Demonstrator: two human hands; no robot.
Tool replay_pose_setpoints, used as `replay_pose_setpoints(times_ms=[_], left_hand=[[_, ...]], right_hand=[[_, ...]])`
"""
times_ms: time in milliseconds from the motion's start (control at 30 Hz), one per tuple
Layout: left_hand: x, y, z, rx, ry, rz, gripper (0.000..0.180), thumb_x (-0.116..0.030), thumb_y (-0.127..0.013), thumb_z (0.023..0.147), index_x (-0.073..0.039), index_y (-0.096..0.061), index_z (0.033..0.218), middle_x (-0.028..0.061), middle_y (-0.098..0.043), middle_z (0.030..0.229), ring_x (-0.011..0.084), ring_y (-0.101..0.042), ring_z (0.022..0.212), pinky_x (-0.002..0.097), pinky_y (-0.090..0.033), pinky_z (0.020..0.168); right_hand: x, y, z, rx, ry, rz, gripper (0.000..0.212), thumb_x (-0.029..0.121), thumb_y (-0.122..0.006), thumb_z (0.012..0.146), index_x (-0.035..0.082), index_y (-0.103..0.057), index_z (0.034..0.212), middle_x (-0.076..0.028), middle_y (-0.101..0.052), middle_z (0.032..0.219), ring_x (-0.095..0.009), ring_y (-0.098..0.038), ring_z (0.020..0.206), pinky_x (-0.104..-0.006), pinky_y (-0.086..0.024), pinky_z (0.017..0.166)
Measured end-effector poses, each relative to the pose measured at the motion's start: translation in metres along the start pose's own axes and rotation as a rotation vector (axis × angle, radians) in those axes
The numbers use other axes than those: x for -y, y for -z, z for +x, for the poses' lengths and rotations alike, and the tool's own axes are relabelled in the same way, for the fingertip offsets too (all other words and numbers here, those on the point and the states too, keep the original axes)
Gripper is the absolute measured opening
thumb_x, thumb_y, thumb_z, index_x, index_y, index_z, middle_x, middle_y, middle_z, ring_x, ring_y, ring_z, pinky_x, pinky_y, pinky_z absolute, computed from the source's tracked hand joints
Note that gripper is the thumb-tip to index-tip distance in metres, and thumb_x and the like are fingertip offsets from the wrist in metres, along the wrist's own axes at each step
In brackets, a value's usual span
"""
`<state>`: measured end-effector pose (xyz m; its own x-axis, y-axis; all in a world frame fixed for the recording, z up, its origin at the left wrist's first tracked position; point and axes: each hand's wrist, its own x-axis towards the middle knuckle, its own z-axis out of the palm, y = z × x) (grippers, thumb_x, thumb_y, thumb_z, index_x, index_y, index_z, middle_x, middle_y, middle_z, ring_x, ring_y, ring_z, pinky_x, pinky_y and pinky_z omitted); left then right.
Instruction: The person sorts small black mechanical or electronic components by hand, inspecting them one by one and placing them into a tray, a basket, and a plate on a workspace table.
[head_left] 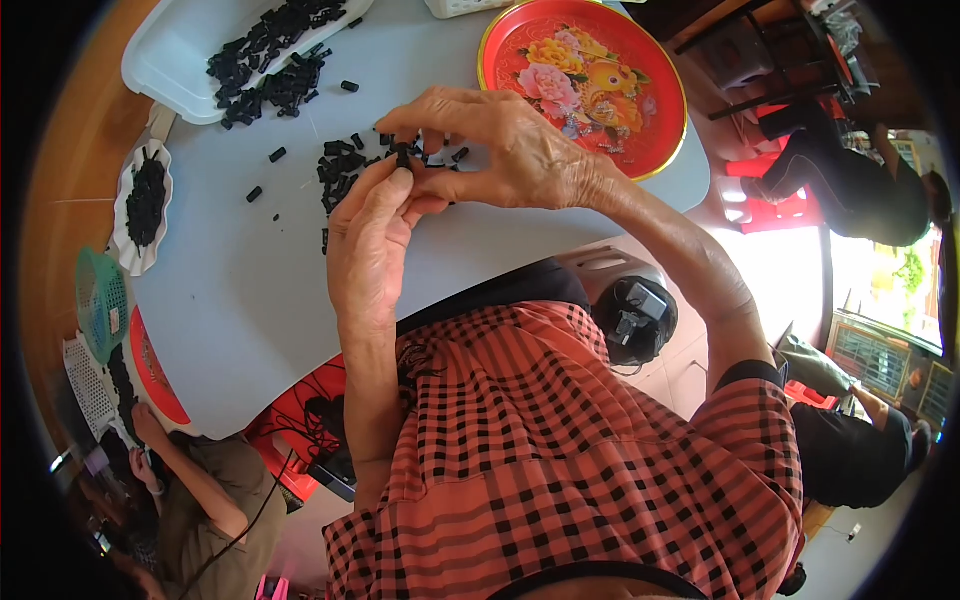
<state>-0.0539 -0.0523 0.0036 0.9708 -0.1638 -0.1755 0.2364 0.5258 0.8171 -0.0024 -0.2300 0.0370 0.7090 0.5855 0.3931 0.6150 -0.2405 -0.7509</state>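
My left hand [372,235] pinches a small black cylindrical plastic piece [403,156] upright between thumb and fingertips, over the table. Meeting it from the right, my right hand [510,150] has its fingers curled around the top of that piece; what lies in its own fingertips is too small to make out. Beneath and behind both hands, a loose pile of similar black pieces [340,170] lies on the table, partly hidden by them. A red round tray [505,125] with a gold rim and flower pattern sits beyond my right hand, with tiny shiny bits on it.
A white tub [160,70] tips out black pieces at the far left of the pale table [240,330]. A scalloped white dish [125,240] holds thin black parts, near a green basket [100,300]. Another person's hand [150,425] works at the lower left.
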Motion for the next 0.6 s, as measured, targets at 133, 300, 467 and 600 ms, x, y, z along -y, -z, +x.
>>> replay_pose_setpoints(times_ms=[133,300,467,600], left_hand=[[0.004,-0.009,0.0,-0.032,-0.005,-0.071,0.023,-0.009,-0.054,0.092,0.006,-0.06,0.108,0.0115,-0.064,0.097,0.0204,-0.063,0.085,0.0316,-0.05,0.08],[0.002,-0.008,0.003,0.032,0.006,-0.102,0.026,-0.016,-0.052,0.095,0.006,-0.059,0.107,0.0125,-0.064,0.098,0.0192,-0.062,0.089,0.0321,-0.049,0.083],[0.003,-0.01,0.004,0.052,0.011,-0.046,0.027,-0.018,-0.048,0.096,0.005,-0.059,0.106,0.0129,-0.063,0.1,0.0181,-0.061,0.091,0.032,-0.049,0.084],[0.008,-0.011,0.006,0.061,0.088,-0.17,0.027,-0.017,-0.047,0.096,0.005,-0.058,0.105,0.012,-0.062,0.099,0.0175,-0.06,0.091,0.0318,-0.048,0.084]], right_hand=[[-0.006,-0.003,0.002,0.023,0.082,-0.109,0.044,0.01,-0.072,0.07,0.005,-0.06,0.112,-0.01,-0.061,0.1,-0.024,-0.061,0.087,-0.0347,-0.052,0.075],[-0.012,-0.007,0.002,-0.021,0.221,-0.337,0.039,0.012,-0.07,0.069,0.002,-0.06,0.105,-0.012,-0.06,0.095,-0.029,-0.058,0.088,-0.0387,-0.05,0.074],[-0.008,-0.009,0.002,-0.019,0.156,-0.332,0.037,0.012,-0.068,0.07,0.001,-0.06,0.104,-0.012,-0.06,0.092,-0.03,-0.059,0.085,-0.0387,-0.049,0.075],[-0.012,-0.011,0.0,-0.033,0.12,-0.346,0.039,0.014,-0.07,0.069,0.001,-0.059,0.104,-0.012,-0.061,0.091,-0.03,-0.059,0.084,-0.0384,-0.048,0.075]])
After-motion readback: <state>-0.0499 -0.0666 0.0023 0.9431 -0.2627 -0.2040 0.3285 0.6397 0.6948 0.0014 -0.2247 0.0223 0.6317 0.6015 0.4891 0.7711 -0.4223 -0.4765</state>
